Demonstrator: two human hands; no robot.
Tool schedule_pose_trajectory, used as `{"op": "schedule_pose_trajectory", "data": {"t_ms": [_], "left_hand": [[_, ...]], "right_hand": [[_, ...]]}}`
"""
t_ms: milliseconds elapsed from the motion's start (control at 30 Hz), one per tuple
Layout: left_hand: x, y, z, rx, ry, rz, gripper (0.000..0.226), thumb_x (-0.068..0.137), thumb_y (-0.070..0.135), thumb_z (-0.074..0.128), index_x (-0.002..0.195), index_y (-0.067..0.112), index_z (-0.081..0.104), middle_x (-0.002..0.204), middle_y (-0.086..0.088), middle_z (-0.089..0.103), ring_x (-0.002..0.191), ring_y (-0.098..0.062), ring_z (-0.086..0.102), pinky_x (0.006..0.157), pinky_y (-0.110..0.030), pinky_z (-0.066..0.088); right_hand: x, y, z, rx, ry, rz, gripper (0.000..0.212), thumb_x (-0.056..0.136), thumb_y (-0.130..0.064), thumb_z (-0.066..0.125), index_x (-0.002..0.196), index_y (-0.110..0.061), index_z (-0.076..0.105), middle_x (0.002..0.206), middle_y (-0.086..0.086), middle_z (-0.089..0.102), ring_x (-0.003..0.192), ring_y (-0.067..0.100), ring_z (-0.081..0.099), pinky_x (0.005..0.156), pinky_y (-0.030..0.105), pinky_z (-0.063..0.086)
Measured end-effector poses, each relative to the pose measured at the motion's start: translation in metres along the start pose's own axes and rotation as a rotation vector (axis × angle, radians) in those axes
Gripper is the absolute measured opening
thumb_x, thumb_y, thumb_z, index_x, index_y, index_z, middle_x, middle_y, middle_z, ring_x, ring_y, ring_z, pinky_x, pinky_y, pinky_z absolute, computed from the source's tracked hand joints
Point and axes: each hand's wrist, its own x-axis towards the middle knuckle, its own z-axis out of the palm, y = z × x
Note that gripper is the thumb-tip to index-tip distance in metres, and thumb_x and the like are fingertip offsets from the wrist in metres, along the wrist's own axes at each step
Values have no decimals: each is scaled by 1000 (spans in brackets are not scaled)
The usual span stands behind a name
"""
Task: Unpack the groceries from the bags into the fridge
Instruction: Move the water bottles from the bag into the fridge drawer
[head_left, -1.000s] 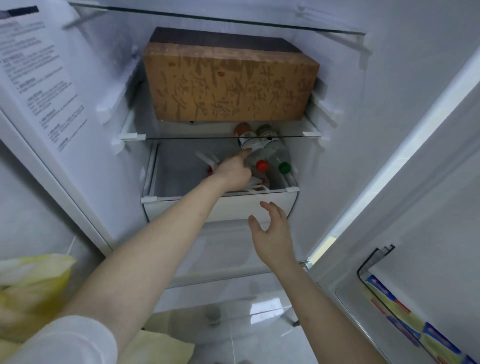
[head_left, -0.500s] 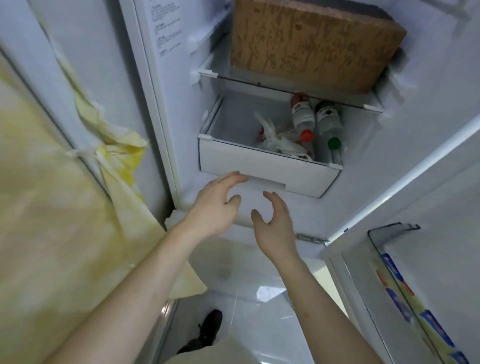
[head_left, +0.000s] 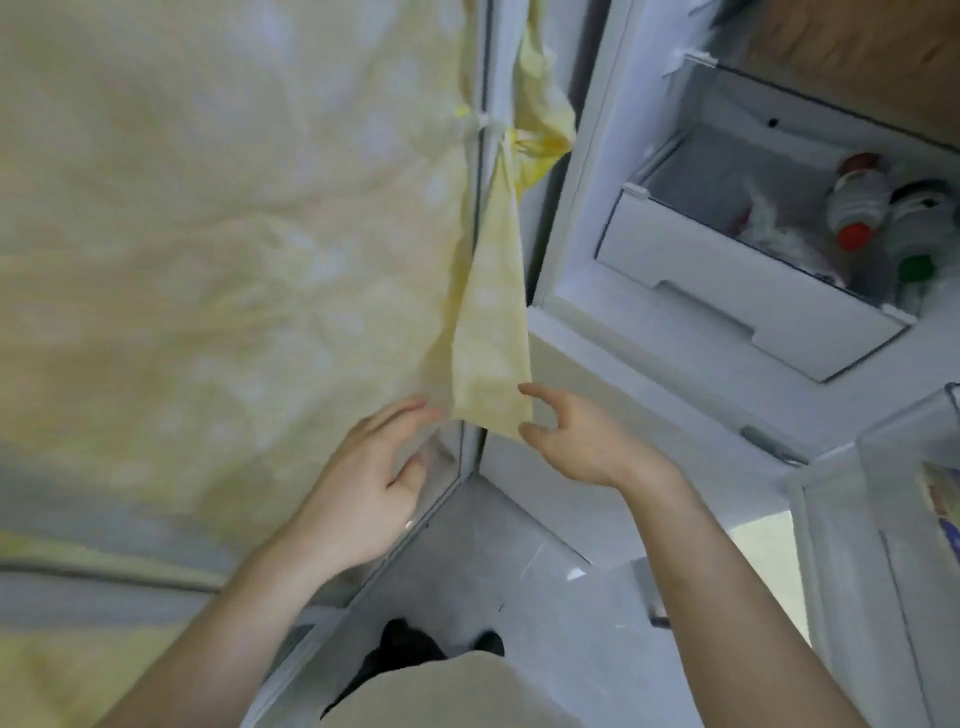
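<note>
Nearest, the left hand (head_left: 363, 478) and right hand (head_left: 576, 441) reach up side by side, both empty with fingers loosely spread. The left fingertips are at the edge of the hanging yellow cloth (head_left: 491, 332); the right thumb and forefinger flank its lower corner, though actual contact is too blurred to tell. Whether this cloth is one of the bags is unclear. Beyond, the fridge drawer (head_left: 737, 296) stands pulled out, holding two bottles, one with a red cap (head_left: 854, 236) and one with a green cap (head_left: 917, 267), beside a crumpled clear bag (head_left: 774, 234). The likely risk is that the cloth, tugged by one corner, slips free or swings across the open drawer, and the drawer, left out, could block the door.
</note>
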Motion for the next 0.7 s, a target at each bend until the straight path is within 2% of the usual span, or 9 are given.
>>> {"op": "schedule_pose_trajectory", "data": {"t_ms": [33, 100, 200, 267, 333, 400, 533, 600, 700], "left_hand": [[-22, -11, -5, -5, 22, -39, 49, 103, 18, 52, 149, 35, 49, 159, 24, 34, 148, 1, 26, 119, -17, 17], [-66, -32, -12, -16, 73, -110, 47, 103, 21, 53, 147, 36, 49, 158, 26, 33, 148, 3, 26, 123, -24, 21], [-126, -60, -20, -21, 129, -241, 46, 104, 24, 51, 148, 39, 45, 159, 30, 26, 147, 5, 23, 119, -17, 20], [-166, -75, -24, -19, 161, -332, 49, 105, 25, 49, 150, 40, 41, 161, 31, 21, 147, 5, 21, 118, -18, 21], [-205, -89, -29, -25, 205, -416, 48, 105, 24, 48, 151, 38, 41, 162, 27, 21, 147, 1, 20, 122, -25, 23], [-243, -103, -31, -29, 265, -489, 48, 105, 23, 48, 151, 35, 43, 163, 23, 24, 148, -2, 21, 123, -29, 24], [-315, -115, -33, -47, 391, -657, 48, 105, 25, 47, 150, 39, 41, 163, 23, 23, 148, -6, 26, 119, -33, 33], [-344, -113, -35, -59, 494, -738, 47, 106, 26, 47, 150, 41, 39, 162, 26, 22, 148, -4, 25, 118, -29, 32], [-385, -104, -36, -68, 664, -895, 48, 106, 24, 47, 150, 40, 39, 161, 25, 24, 149, -3, 22, 121, -27, 25]], "right_hand": [[-2, -13, 12, -30, -60, -34, 58, 106, -31, 51, 161, -30, 32, 164, -5, 36, 118, 13, 58, 85, 8, 40], [-8, -38, 40, -101, -143, -127, 58, 106, -30, 52, 161, -28, 33, 167, -6, 32, 145, 14, 41, 97, 6, 27], [-18, -71, 87, -213, -274, -241, 59, 105, -32, 55, 160, -29, 34, 162, -2, 41, 147, 16, 40, 96, 8, 26], [-22, -91, 120, -275, -367, -327, 62, 104, -34, 57, 161, -30, 32, 166, -6, 33, 153, 14, 32, 117, 17, 24], [-28, -113, 151, -351, -455, -427, 64, 104, -35, 56, 162, -32, 30, 170, -9, 23, 156, 7, 21, 124, 22, 17], [-35, -140, 178, -415, -527, -523, 63, 104, -38, 55, 161, -39, 28, 170, -15, 20, 154, 5, 23, 120, 18, 20], [-63, -197, 228, -503, -721, -657, 60, 106, -41, 52, 159, -46, 27, 166, -22, 22, 145, 8, 41, 109, 16, 30], [-75, -220, 252, -543, -787, -779, 57, 106, -42, 51, 158, -48, 29, 163, -27, 24, 146, 5, 38, 105, 13, 26], [-92, -254, 284, -571, -901, -913, 52, 104, -47, 50, 151, -58, 32, 159, -36, 25, 145, 0, 35, 107, 19, 32]]}}
